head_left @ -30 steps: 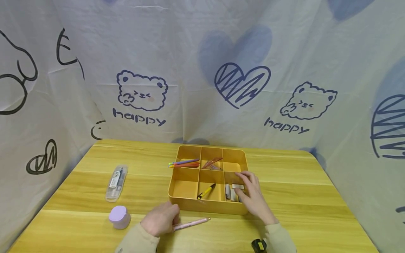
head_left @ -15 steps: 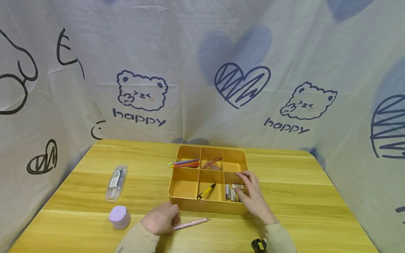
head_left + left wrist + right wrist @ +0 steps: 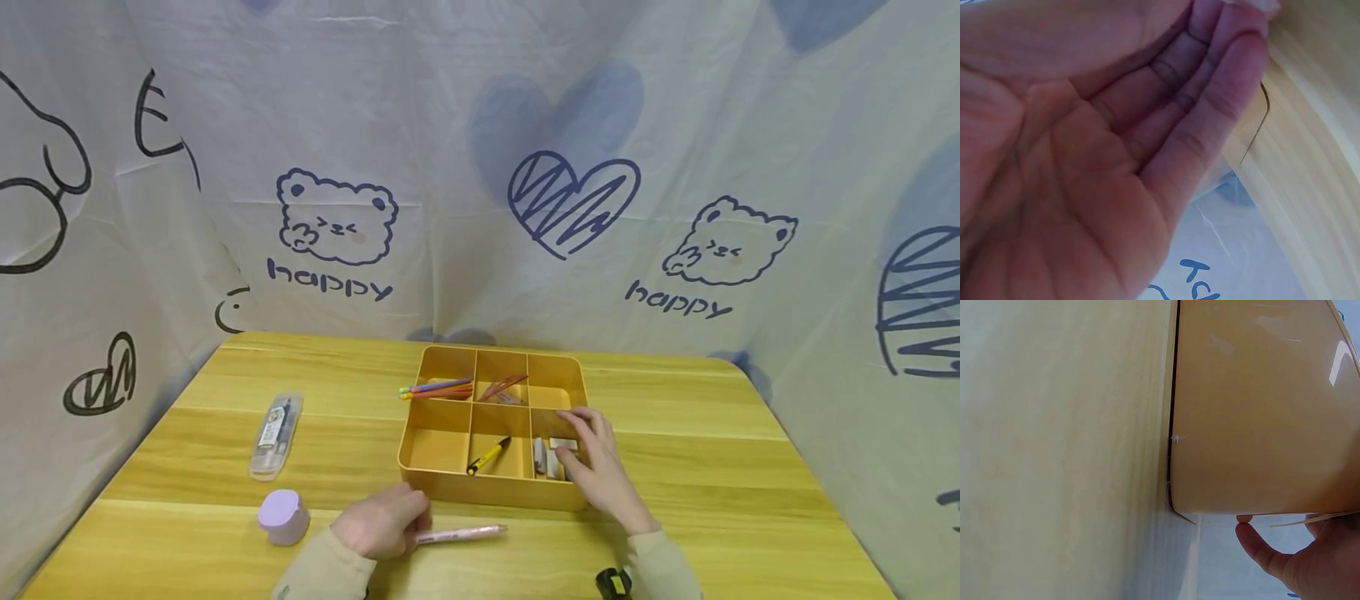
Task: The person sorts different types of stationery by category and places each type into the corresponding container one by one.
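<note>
My left hand (image 3: 382,522) pinches a pale pink pen (image 3: 461,534) just in front of the yellow divided organizer box (image 3: 495,490); the pen points right, low over the table. In the left wrist view the fingers (image 3: 1194,134) bend together, with only a bit of something pale at their tips. My right hand (image 3: 600,467) grips the box's right wall, with the thumb and a finger reaching over the front right compartment. Another fingertip (image 3: 1244,519) touches the wall from outside. White erasers (image 3: 555,463) lie in that compartment, partly hidden by the hand.
A yellow and black pen (image 3: 489,456) lies in the front middle compartment. Colored pens (image 3: 438,388) stick out of the back left one, and reddish sticks (image 3: 504,386) lie beside them. A clear pencil case (image 3: 275,437) and a lilac round container (image 3: 283,517) stand left.
The pink pen has swung slightly, its far end a little further right and nearer the front. My left hand has barely shifted; the right hand stays at the box.
</note>
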A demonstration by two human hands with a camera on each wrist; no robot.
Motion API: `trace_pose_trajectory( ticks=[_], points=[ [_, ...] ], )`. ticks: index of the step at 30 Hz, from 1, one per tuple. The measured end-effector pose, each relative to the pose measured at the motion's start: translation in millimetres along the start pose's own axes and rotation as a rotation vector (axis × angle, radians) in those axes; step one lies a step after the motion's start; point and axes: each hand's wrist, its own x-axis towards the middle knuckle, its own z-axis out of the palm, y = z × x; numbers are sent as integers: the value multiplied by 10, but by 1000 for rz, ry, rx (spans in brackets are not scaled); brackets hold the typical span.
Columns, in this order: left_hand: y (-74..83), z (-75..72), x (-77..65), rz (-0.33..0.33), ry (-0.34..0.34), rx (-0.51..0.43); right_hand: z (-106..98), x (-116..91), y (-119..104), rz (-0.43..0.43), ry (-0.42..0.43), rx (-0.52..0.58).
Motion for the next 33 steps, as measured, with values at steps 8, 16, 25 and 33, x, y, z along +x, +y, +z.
trace_pose_trajectory(
  ticks=[8, 16, 25, 33],
  points=[
    [-37, 4, 30, 184, 86, 8, 12, 0, -6, -32, 22, -12],
    [-37, -10, 108, 183, 40, -110, 1, -3, -21, -2, 2, 5],
    [-25, -24, 130, 337, 161, -163, -6, -4, -32, -28, 24, -5],
    [22, -93, 158, 284, 91, -259, -8, -4, -47, -22, 27, 7]
  ],
)
